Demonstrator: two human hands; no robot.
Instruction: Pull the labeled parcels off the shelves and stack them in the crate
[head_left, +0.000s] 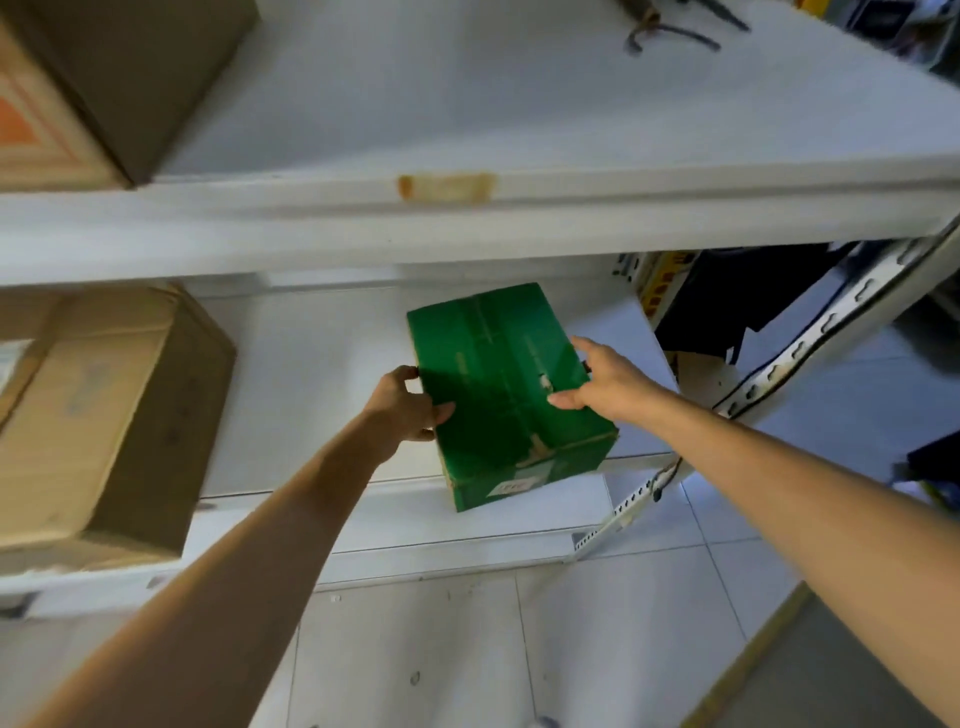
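- The green parcel (498, 358) sits in the middle of the frame on the lower shelf (311, 364). It's turned a bit at an angle, and its near end pokes out over the shelf's front lip.
- There's a small white label (511, 486) on the parcel's near face. The writing is too blurry to read.
- The left grip (405, 402) has the parcel's left edge, with the thumb on top and the fingers curled around the side.
- The right grip (605, 382) is clamped on the right edge, with the thumb flat on the lid and the fingers wrapped down the side. So both are holding the same box.
- A big brown carton (104, 415) is at the left of the frame on the same shelf, well apart from the green one.
- Another brown carton (104, 78) is in the upper left on the upper shelf (415, 104), with an orange patch on its side.
- A strip of yellowed tape residue (445, 187) is stuck on the upper shelf's front edge.
- Some dark tool-looking stuff (670, 31) is at the top right of the upper shelf, too blurry to call.
- A white slotted shelf post (810, 343) runs diagonally at the right.
- A pale tiled floor (467, 649) fills the bottom of the frame.
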